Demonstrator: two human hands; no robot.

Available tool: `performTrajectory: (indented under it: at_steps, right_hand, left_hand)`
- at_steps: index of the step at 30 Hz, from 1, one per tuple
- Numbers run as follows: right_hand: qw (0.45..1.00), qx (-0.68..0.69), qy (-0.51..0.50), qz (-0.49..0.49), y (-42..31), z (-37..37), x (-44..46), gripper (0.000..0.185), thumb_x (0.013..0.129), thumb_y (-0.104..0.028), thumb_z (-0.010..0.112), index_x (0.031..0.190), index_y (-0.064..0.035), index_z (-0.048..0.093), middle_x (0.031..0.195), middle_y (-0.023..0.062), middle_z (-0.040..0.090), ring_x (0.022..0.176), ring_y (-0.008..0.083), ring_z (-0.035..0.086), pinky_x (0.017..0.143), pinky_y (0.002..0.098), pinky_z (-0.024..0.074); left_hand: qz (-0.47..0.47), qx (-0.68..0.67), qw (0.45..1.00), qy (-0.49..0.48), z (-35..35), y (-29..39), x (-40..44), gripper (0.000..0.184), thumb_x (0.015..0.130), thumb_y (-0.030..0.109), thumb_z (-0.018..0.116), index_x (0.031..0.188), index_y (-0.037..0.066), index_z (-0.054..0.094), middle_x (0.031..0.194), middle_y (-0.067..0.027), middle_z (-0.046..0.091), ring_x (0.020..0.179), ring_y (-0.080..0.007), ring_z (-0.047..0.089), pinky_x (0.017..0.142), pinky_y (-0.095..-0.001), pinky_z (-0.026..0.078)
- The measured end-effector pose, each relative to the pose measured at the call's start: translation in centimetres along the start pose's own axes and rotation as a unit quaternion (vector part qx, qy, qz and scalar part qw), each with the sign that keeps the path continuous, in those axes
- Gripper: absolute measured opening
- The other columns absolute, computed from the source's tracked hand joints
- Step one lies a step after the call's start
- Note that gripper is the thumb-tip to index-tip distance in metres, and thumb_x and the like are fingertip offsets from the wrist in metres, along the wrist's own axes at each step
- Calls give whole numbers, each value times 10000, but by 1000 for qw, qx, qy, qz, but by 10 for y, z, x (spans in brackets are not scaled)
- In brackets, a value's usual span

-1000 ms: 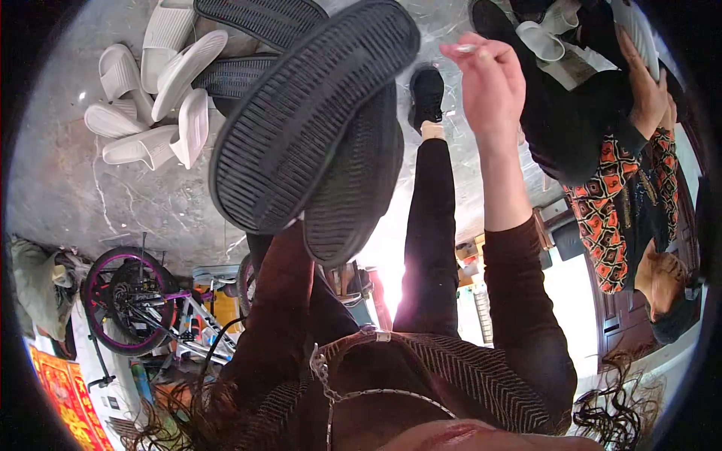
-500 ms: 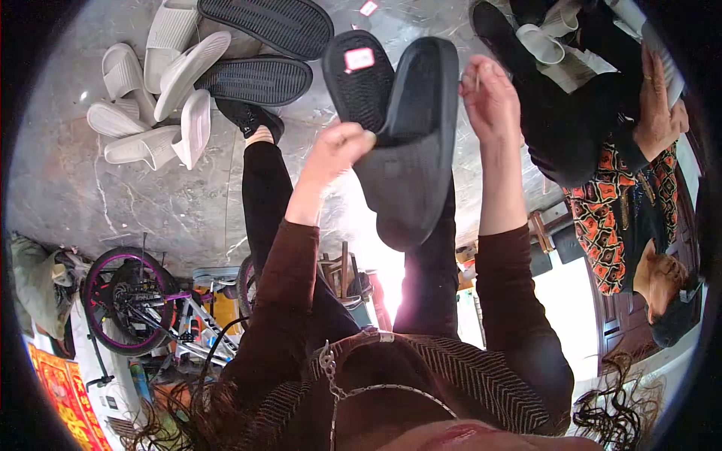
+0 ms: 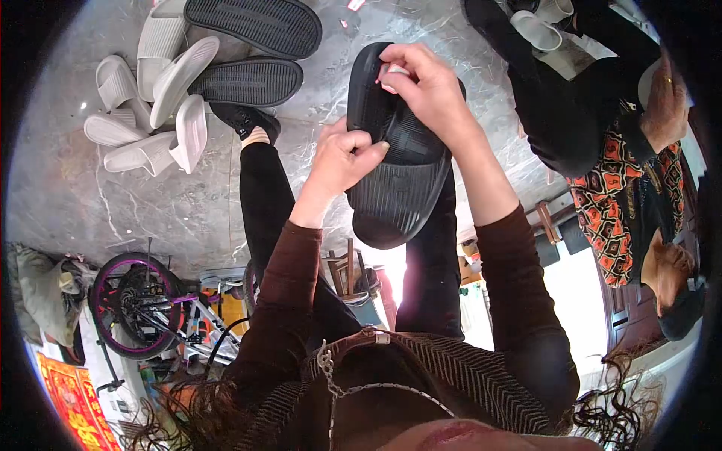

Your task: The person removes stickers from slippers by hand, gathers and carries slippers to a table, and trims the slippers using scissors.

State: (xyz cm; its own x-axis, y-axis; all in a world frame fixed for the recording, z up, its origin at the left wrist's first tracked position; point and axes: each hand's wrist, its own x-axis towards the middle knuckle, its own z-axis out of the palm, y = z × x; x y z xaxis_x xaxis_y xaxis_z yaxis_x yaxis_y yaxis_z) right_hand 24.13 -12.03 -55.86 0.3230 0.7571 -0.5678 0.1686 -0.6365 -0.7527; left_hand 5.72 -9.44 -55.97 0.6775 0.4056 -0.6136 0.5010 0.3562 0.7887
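A pair of black slide slippers [image 3: 396, 197] is held up in front of me, one nested against the other. My left hand [image 3: 342, 159] grips them at the left edge, thumb pressed near the strap. My right hand [image 3: 432, 94] reaches over the upper end, its fingers pinching a small white label with red marks [image 3: 394, 75] by the textured sole of the rear slipper. Whether the label is still stuck there cannot be made out. Behind, on the floor, lie two larger black slippers [image 3: 252, 26], soles up, beside several light grey slippers [image 3: 162, 45].
Grey marble tiles [image 3: 180, 203] form the floor. At the right sits another person [image 3: 617, 203] in dark trousers and a patterned top, with a pair of white slippers [image 3: 535, 31] near their legs. A bicycle [image 3: 139, 304] stands at the lower left. Red-and-white scraps [image 3: 356, 4] lie at the top.
My right hand has come in from the right onto the slippers and pinches the label. The slippers have turned a little and overlap more. My left hand keeps its grip.
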Motion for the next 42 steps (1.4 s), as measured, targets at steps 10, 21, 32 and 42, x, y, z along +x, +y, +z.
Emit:
performTrajectory:
  at_steps: [10, 21, 32, 42]
  right_hand:
    - [993, -78, 45, -82, 10, 3, -6, 165, 727, -49, 613, 873, -35, 538, 851, 97, 540, 768, 257, 559, 672, 306, 462]
    - [993, -68, -34, -86, 15, -11, 2, 126, 726, -39, 605, 829, -33, 531, 814, 96, 525, 750, 251, 553, 652, 299, 458]
    - [997, -3, -21, -80, 20, -14, -3, 118, 735, -33, 606, 831, -30, 538, 790, 88, 528, 721, 242, 568, 643, 282, 468]
    - [971, -165, -3, -176, 10, -13, 3, 98, 751, -42, 593, 835, -28, 545, 823, 98, 548, 752, 238, 584, 643, 306, 474]
  left_hand:
    - [60, 47, 997, 2, 1, 6, 1, 332, 578, 102, 697, 454, 44, 395, 555, -60, 420, 530, -233, 442, 547, -331, 277]
    - [51, 36, 998, -24, 1, 8, 0, 336, 578, 101, 700, 462, 48, 389, 562, -52, 422, 555, -232, 450, 575, -325, 285]
    - [48, 29, 998, -19, -2, 10, 1, 342, 582, 111, 697, 457, 51, 384, 551, -47, 420, 545, -227, 451, 566, -325, 283]
    - [62, 23, 998, -9, -2, 12, -1, 354, 580, 106, 691, 456, 55, 363, 542, -38, 400, 539, -216, 435, 570, -313, 268]
